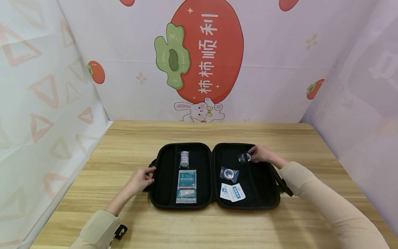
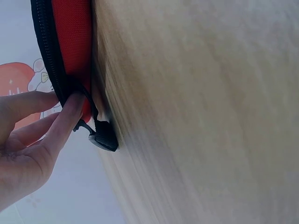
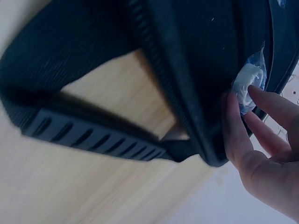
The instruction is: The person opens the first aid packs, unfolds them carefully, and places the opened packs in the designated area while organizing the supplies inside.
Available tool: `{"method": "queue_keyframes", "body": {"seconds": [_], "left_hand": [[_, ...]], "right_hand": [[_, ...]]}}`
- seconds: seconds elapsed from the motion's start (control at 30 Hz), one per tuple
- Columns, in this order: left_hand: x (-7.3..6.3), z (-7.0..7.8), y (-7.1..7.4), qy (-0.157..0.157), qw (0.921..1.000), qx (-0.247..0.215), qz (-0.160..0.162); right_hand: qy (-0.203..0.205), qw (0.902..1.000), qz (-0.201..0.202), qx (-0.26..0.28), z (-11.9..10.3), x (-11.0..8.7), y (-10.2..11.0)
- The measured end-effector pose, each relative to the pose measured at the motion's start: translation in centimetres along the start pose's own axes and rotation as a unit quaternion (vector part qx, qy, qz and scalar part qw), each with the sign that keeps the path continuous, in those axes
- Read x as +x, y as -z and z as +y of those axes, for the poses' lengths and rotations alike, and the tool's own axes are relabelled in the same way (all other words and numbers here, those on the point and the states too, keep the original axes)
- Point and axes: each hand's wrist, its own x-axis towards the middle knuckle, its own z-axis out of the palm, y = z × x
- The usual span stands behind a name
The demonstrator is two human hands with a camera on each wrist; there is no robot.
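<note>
An open zip case (image 1: pixel 205 204), black inside and red outside, lies flat on the table. My right hand (image 1: pixel 260 153) pinches a wrapped tape roll (image 3: pixel 247 86) at the elastic strap in the case's right half. At the case's left edge, my left hand (image 1: pixel 140 180) grips the zipped rim (image 2: pixel 46 42) between thumb and fingers, close to a zipper pull (image 2: pixel 103 136). Lower in the right half are a second wrapped tape roll (image 1: pixel 229 174) and two overlapping white packets (image 1: pixel 236 192). A wrapped white bandage roll (image 1: pixel 184 159) and a teal packet (image 1: pixel 186 185) lie in the left half.
A black carry handle (image 3: pixel 93 135) sticks out from the case's right side. The wooden table (image 1: pixel 199 228) runs back to a printed cloth wall (image 1: pixel 267 90), with cloth also at both sides. A small black strap (image 1: pixel 120 231) hangs by the left sleeve (image 1: pixel 97 228).
</note>
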Motion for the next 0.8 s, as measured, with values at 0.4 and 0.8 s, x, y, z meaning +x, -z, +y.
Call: {"method": "queue_keyframes", "body": {"seconds": [0.4,0.8], "left_hand": [[0.1,0.1,-0.1,0.007,1.0,-0.003,-0.002],[0.1,0.2,0.0,0.003,1.0,0.001,0.002]], "right_hand": [[-0.072,0.988,-0.005,0.136,3.9,3.3,-0.7],[-0.067,0.9775,-0.013,0.2,-2.4,0.1,-1.0]]}}
